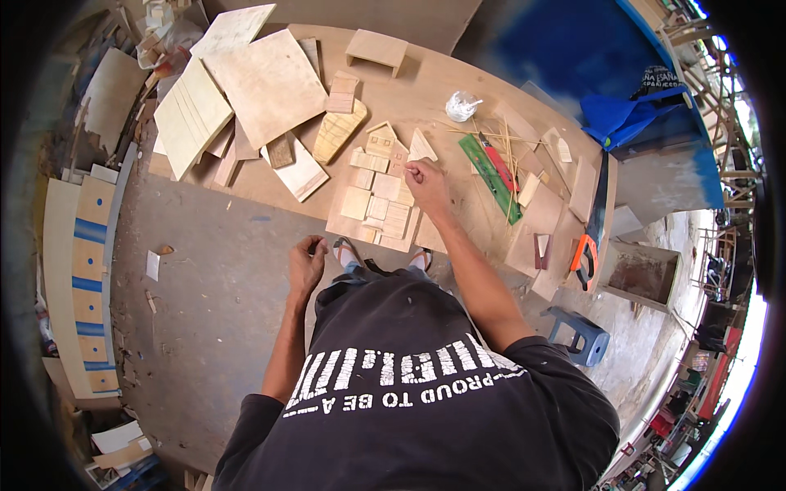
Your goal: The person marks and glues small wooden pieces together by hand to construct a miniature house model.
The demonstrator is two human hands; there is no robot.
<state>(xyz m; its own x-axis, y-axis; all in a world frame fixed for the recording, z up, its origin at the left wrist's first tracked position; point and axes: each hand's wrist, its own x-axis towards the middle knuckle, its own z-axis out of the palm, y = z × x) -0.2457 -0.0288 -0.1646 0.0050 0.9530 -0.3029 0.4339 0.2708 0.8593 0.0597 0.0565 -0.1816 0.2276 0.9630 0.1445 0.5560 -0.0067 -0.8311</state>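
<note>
On the near part of the table lies a flat wooden panel bearing several small light wood blocks. At its far end a small house-shaped wood piece shows little window shapes. My right hand is over the panel's right side, thumb and fingers pinched; anything between them is too small to make out. A triangular wood piece lies just beyond that hand. My left hand hangs off the table's near edge with its fingers curled in, and whatever they may hold is hidden.
Large plywood sheets are piled at the table's far left. Right of the panel lie a green ruler-like strip, a red tool, thin sticks and an orange-handled saw. A white tub stands farther back. A blue stool is at right.
</note>
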